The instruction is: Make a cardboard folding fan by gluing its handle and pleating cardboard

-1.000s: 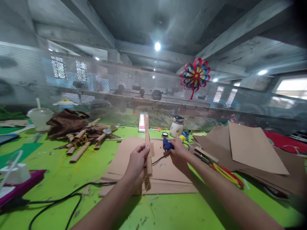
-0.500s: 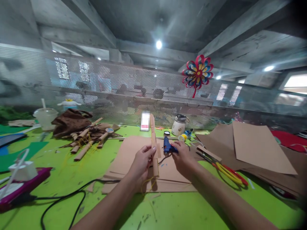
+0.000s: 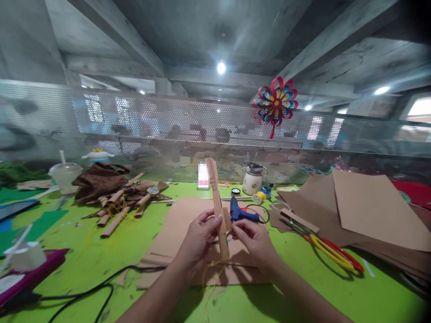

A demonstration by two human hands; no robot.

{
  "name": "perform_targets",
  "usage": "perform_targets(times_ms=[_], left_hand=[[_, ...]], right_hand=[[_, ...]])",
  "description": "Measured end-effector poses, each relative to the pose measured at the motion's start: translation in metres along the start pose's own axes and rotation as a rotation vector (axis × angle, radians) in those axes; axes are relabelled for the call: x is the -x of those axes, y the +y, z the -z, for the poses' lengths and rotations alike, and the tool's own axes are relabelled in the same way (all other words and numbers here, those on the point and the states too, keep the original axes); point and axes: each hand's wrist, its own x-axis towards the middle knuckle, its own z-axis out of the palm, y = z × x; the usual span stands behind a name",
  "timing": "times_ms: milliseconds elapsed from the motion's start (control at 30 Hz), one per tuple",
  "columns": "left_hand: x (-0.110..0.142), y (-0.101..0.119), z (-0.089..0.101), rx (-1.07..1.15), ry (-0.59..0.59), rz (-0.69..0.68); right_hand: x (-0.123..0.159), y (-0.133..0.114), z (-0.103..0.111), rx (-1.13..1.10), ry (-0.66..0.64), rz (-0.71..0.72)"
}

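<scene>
The green table (image 3: 81,258) bears a cup (image 3: 65,177), contents unclear; left hand (image 3: 201,235) and right hand (image 3: 256,241) pinch cardboard (image 3: 217,199).

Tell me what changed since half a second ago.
The right hand let go of the blue glue gun and moved left and nearer the person, to the tab on the brown paper piece. The left hand still grips that piece.

The person's right grip (image 3: 253,238) is no longer holding the blue plastic glue gun (image 3: 245,215), which is now lying just beyond it; instead its fingertips are hovering at or touching the flat brown cardboard tab (image 3: 226,219).
</scene>
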Motion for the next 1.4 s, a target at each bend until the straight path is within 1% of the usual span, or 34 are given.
perform_targets(times_ms=[100, 200, 333, 433, 567, 667, 967, 1133, 1300, 1400], left_hand=[[0.002, -0.001, -0.001, -0.012, -0.049, -0.035], [0.004, -0.002, -0.002, -0.019, -0.066, -0.046], [0.006, -0.002, -0.005, -0.016, -0.034, -0.049], [0.005, -0.001, -0.004, -0.037, -0.008, -0.056], [0.005, -0.002, -0.004, -0.053, 0.006, -0.056], [0.007, -0.001, -0.006, -0.034, -0.004, -0.034], [0.01, -0.001, -0.014, 0.025, 0.019, 0.001], [0.011, -0.005, -0.016, 0.064, 0.014, 0.015], [0.01, -0.007, -0.016, 0.06, 0.019, 0.017], [0.009, -0.008, -0.015, 0.053, 0.018, 0.023]], right_hand=[[0.006, -0.004, -0.001, -0.022, 0.011, 0.002], [0.011, -0.01, -0.001, -0.051, 0.017, -0.011], [0.02, -0.013, -0.008, -0.134, -0.007, -0.118], [0.025, -0.009, -0.014, -0.129, -0.04, -0.164], [0.029, -0.004, -0.019, -0.111, -0.072, -0.125], [0.029, -0.004, -0.021, -0.093, -0.086, -0.104], [0.033, -0.002, -0.023, -0.101, -0.06, -0.163], [0.033, -0.004, -0.023, -0.211, -0.069, -0.185], [0.032, -0.009, -0.023, -0.343, -0.107, -0.263], [0.032, -0.007, -0.023, -0.361, -0.112, -0.257]])
